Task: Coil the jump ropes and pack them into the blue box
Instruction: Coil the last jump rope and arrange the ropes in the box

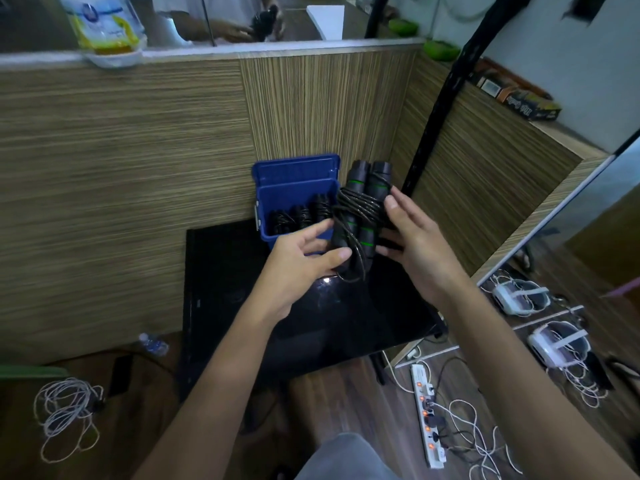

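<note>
Holding the coiled jump rope (360,216) between them, the left hand (298,268) grips its bottom end and the right hand (415,244) steadies its side, above the black table (346,323). Keep the wraps tight, then slide it into the blue box (294,188) beside the other ropes (299,216).

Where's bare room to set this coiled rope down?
The black tabletop is bare in front of the blue box, below both hands. The box's left part is crowded with coiled ropes; its right side is hidden by the held jump rope.
</note>
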